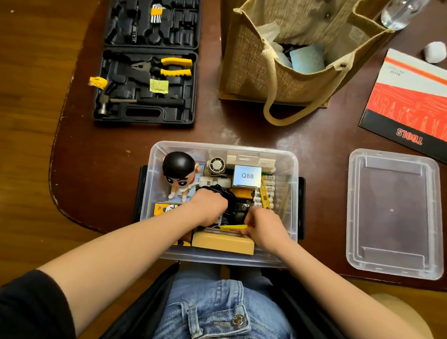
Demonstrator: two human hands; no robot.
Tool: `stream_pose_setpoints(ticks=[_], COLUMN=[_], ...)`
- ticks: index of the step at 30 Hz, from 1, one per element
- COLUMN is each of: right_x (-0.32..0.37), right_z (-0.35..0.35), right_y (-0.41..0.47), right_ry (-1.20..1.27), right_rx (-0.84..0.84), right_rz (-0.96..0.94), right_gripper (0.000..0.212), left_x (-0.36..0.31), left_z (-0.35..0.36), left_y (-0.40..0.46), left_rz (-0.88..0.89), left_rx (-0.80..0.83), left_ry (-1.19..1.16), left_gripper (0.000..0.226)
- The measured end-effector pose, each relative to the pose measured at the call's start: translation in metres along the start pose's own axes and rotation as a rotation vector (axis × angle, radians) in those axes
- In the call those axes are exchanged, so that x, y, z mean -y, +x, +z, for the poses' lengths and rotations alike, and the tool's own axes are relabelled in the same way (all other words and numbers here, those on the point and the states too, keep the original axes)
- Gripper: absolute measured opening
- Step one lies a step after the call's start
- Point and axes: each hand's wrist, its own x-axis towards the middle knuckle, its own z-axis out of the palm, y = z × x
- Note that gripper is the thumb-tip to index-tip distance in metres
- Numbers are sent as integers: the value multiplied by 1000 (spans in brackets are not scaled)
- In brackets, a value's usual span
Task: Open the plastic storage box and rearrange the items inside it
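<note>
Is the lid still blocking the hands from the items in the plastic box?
No. The lid lies on the table, right of the open storage box. Both the left hand and right hand are already among the items.

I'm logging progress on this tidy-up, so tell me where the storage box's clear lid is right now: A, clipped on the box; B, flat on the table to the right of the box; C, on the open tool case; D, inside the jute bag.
B: the clear lid lies flat on the table, right of the open storage box, apart from it.
</note>
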Motion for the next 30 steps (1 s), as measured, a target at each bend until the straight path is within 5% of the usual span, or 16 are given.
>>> stream_pose_setpoints(ticks=[9, 19, 30], right_x=[5, 1, -1], right_z=[7, 8, 11], right_y=[1, -1, -4], right_ry=[-116, 149, 198], right_rx=[-65, -98, -153], right_rz=[61, 125, 124], right_gripper=[31, 37, 41], left_x=[-1, -7, -19], left_z=[-2, -2, 2], left_y=[-2, -9, -10], left_rz=[13, 19, 129], left_rx=[-5, -108, -148], left_ry=[8, -237, 120], left_gripper=[13, 12, 12])
